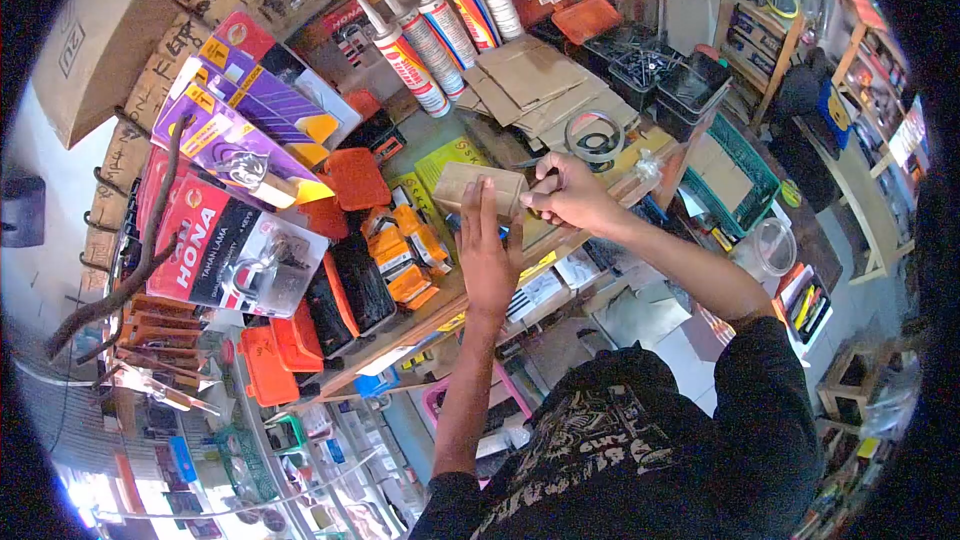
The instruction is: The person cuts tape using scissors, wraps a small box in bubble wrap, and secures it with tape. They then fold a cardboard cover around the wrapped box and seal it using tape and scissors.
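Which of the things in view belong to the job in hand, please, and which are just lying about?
In the job:
small cardboard piece, under the left hand, right hand at its end
perhaps the flat cardboard sheets

Just about:
sealant tubes
HONA pack
orange box

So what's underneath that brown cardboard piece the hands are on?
A yellow-green printed sheet sticks out past the brown cardboard piece. Whatever else lies underneath is covered, so I can't tell.
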Action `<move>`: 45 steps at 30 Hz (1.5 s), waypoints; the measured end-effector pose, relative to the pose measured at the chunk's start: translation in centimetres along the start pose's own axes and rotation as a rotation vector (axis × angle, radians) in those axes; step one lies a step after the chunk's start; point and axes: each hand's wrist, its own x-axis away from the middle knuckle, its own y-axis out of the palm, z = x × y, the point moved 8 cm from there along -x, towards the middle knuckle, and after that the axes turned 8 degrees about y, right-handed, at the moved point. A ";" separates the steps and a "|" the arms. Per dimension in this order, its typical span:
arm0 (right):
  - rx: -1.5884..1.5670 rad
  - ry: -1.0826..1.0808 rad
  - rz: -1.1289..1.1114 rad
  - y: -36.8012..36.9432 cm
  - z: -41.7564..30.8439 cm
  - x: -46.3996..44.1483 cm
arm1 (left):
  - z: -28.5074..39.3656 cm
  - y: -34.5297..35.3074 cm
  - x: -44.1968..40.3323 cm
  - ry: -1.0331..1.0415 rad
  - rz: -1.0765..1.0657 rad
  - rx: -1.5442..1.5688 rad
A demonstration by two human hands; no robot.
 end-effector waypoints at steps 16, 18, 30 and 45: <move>0.048 -0.020 0.006 0.0 -0.2 -0.1 | 0.7 -0.3 0.4 0.013 0.015 -0.201; 0.057 -0.032 -0.001 0.1 -0.2 -0.2 | 0.6 -0.6 0.4 -0.018 0.051 -0.136; -0.025 -0.010 -0.001 0.4 0.0 -0.3 | 0.7 -0.5 0.5 0.035 0.005 -0.252; -0.065 -0.034 -0.009 0.2 0.8 -1.1 | 1.0 -0.7 0.2 0.003 0.027 -0.280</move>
